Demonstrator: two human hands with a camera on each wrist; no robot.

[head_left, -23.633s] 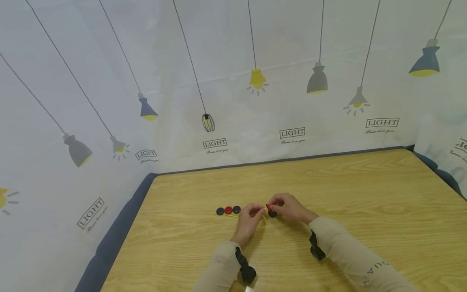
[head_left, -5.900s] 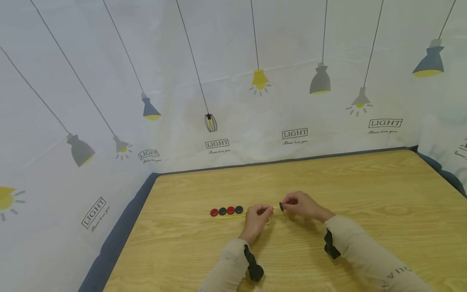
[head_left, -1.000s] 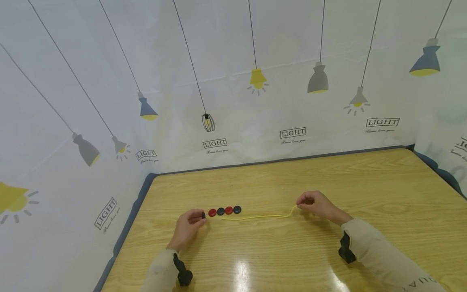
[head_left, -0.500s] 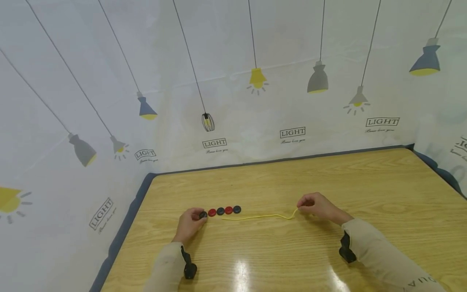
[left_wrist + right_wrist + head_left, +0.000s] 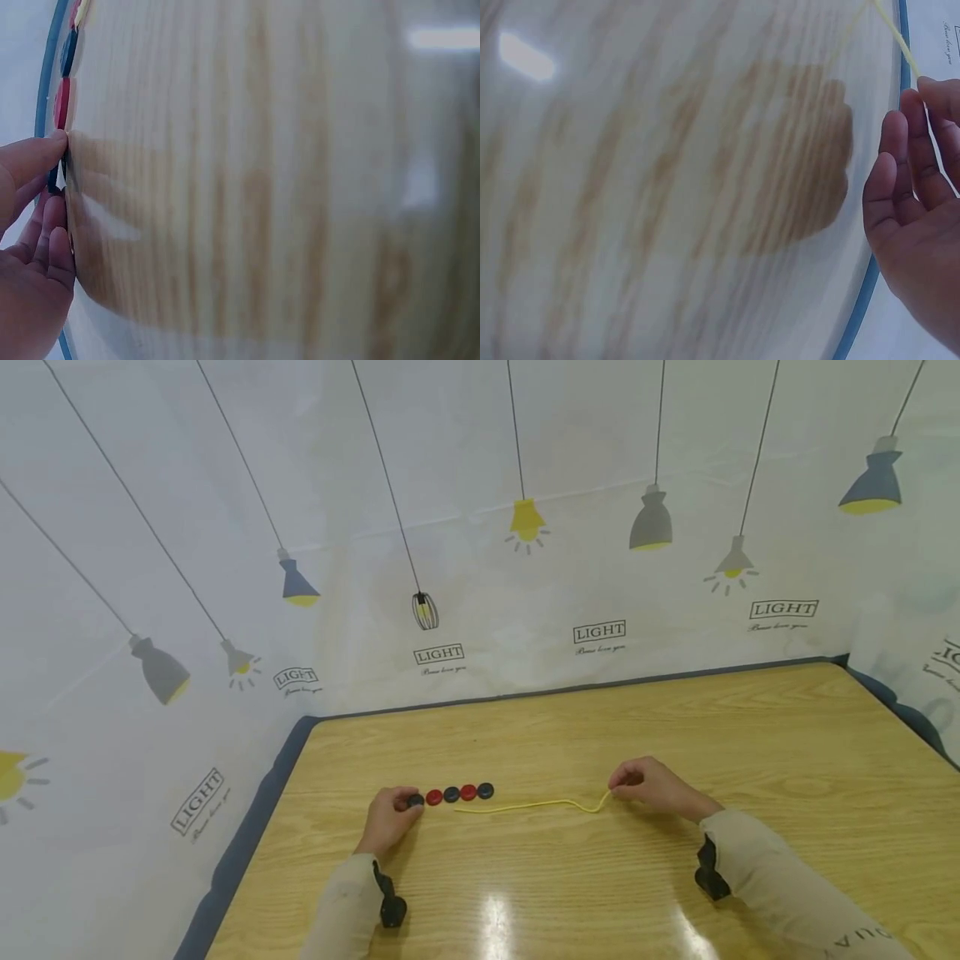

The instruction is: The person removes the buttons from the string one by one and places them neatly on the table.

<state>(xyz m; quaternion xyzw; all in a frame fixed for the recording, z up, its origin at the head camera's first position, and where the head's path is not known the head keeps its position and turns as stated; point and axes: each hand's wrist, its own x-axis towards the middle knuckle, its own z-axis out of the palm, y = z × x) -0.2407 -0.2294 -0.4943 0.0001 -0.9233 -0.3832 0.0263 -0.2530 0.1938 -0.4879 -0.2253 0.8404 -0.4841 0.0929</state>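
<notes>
My left hand (image 5: pixel 386 822) has its thumb and fingers around a dark button (image 5: pixel 416 800), which lies flat at the left end of a row. To its right sit a red button (image 5: pixel 434 797), a dark one, another red one and a last dark button (image 5: pixel 486 791). In the left wrist view, the thumb and a fingertip meet at the dark button, mostly hidden, below a red button (image 5: pixel 62 103). A yellow string (image 5: pixel 525 806) stretches across the table in front of the row. Its right end rises to my right hand (image 5: pixel 652 785), which pinches it; the right wrist view shows the string (image 5: pixel 897 37) too.
The wooden table (image 5: pixel 570 877) has a blue-edged border and reaches back to a pale wall cloth (image 5: pixel 480 560) printed with hanging lamps. Black wrist cameras (image 5: pixel 711 872) are strapped over both sleeves.
Several seconds ago a dark button was at the string between both hands. A second ago the left hand held it upright; it now lies flat at the row's left end. The right hand barely moved.
</notes>
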